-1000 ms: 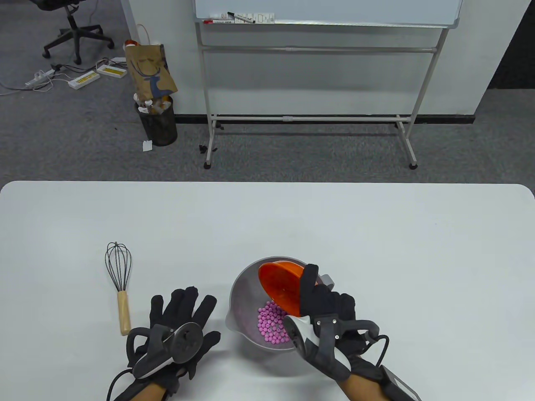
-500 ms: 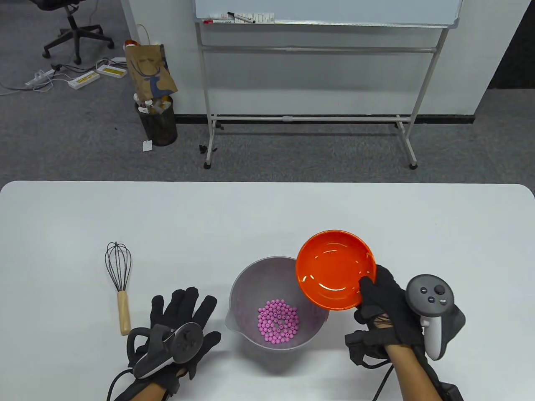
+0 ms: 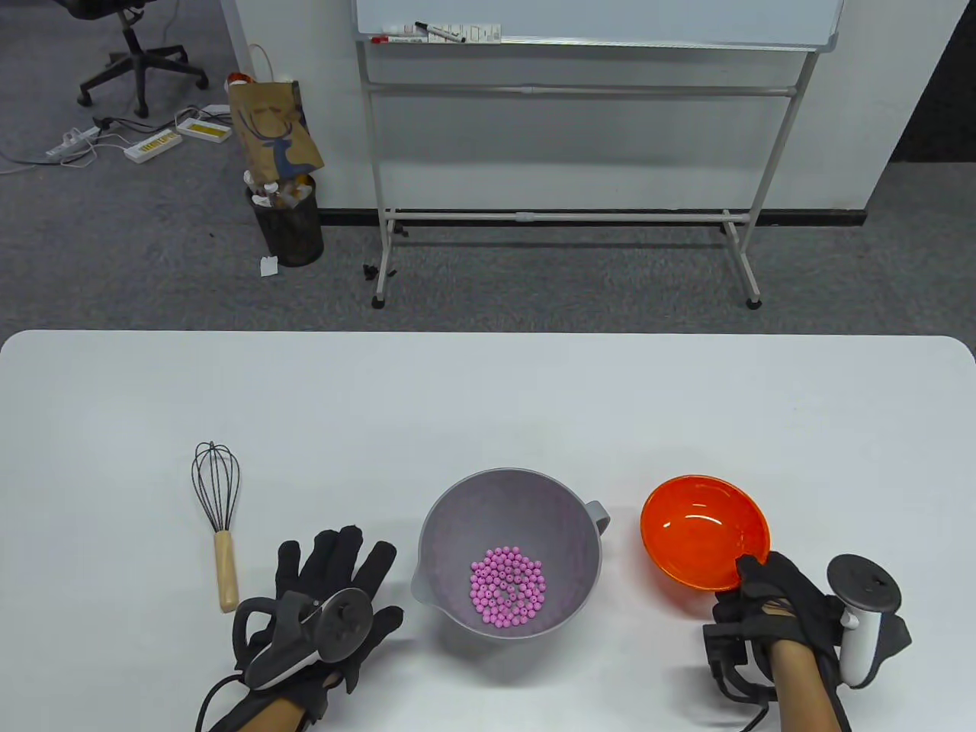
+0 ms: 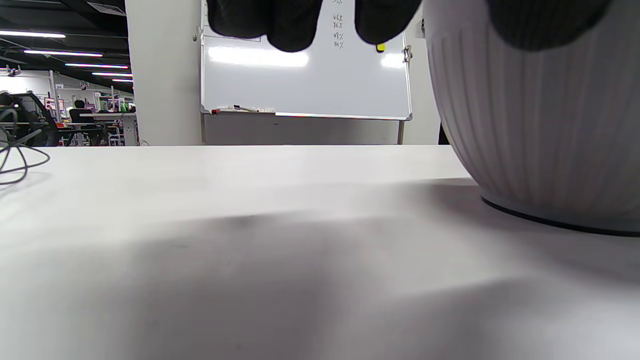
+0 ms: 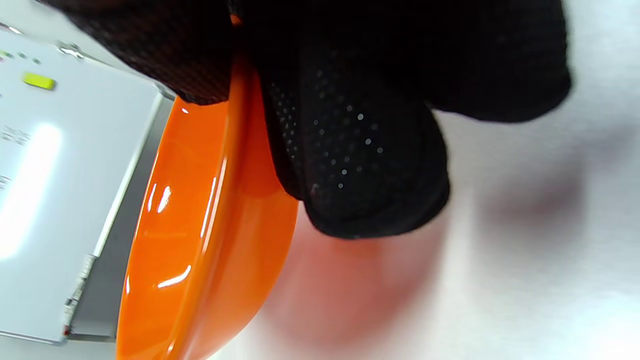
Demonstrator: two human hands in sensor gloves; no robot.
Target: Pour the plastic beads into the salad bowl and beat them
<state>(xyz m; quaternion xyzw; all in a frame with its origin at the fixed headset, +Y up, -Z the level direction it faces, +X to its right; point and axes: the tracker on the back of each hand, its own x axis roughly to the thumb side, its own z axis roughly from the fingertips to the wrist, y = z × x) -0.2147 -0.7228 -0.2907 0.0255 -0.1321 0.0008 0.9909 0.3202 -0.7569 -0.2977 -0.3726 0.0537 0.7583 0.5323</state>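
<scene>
Table view: the pink beads lie in the grey salad bowl, so pouring looks done. The right hand pinches the empty orange bowl; the left hand rests flat, fingers spread. The whisk is untouched.

Left wrist view: the salad bowl's wall stands just beside the fingertips.

Right wrist view: glove fingers clamp the orange rim. Next, I think: release it, then take the whisk.

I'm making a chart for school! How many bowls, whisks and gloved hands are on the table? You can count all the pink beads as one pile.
Bowls: 2, the grey salad bowl and the orange bowl
Whisks: 1, the whisk
Bead piles: 1, the pink beads
Gloved hands: 2, the left hand and the right hand
Total: 6
</scene>
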